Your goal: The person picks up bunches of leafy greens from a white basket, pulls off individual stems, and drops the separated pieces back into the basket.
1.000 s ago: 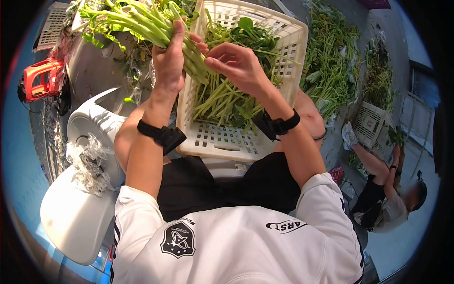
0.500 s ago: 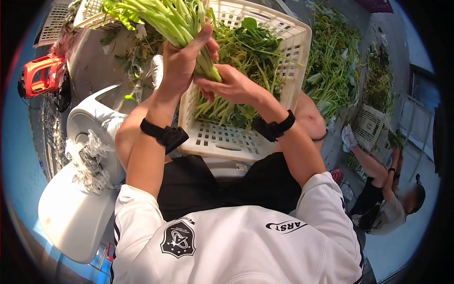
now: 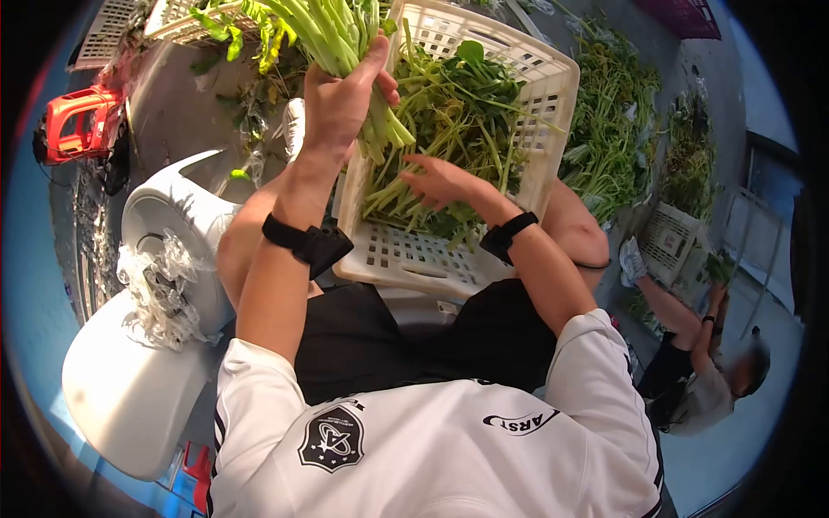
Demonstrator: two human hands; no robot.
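Note:
A bunch of pale green leafy stalks (image 3: 332,39) is gripped in my left hand (image 3: 341,108), its cut ends pointing down toward the crate. My right hand (image 3: 440,182) hovers above the greens in the crate, fingers spread and holding nothing, just below and right of the bunch's ends. Between my knees stands a white perforated crate (image 3: 553,112), with loose green stalks and leaves (image 3: 462,104) piled in it. Black bands are on both wrists.
At the left are a white plastic chair (image 3: 129,388) with clear plastic wrap (image 3: 164,293) and a red stool (image 3: 82,125). Greens (image 3: 609,112) lie heaped on the floor at right. Another person (image 3: 691,371) sits beside a second crate (image 3: 669,237) at far right.
My right hand has let go of the stalk ends and moved right and down, its fingers opening. My left hand still holds the bunch, whose lower ends now look more spread.

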